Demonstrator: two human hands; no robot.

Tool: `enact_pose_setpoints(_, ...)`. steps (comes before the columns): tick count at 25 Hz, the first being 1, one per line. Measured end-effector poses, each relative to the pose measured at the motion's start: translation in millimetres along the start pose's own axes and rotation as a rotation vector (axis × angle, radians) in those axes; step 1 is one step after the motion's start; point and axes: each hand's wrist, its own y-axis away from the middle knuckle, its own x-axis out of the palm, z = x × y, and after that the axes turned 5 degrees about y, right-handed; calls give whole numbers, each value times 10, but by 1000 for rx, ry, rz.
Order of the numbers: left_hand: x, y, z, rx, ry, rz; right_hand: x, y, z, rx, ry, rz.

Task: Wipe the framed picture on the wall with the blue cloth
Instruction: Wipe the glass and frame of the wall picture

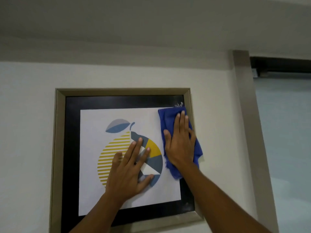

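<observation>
White wall, framed picture hung on it. Blue cloth pressed flat under open right hand at picture's upper right; left hand splayed on centre, nothing held. Risk: uneven pressure could tilt or unhook it.

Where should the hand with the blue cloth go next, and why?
Probably a short slide up. The right hand presses the blue cloth flat on the right side of the framed picture, and whitish smudges show on the dark border just above the cloth's top edge. The left hand lies flat on the print, seemingly steadying the frame.
</observation>
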Motion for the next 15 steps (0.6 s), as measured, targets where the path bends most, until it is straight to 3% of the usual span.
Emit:
enact_pose_setpoints(5,71,12,48,17,39,-35,-39,-417,102,-37,36,-122)
enact_pose_setpoints(12,64,35,28,19,59,-35,270,1540,-318,80,-27,0)
enact_pose_setpoints(15,40,30,7,18,52,-29,239,1584,-383,44,14,32)
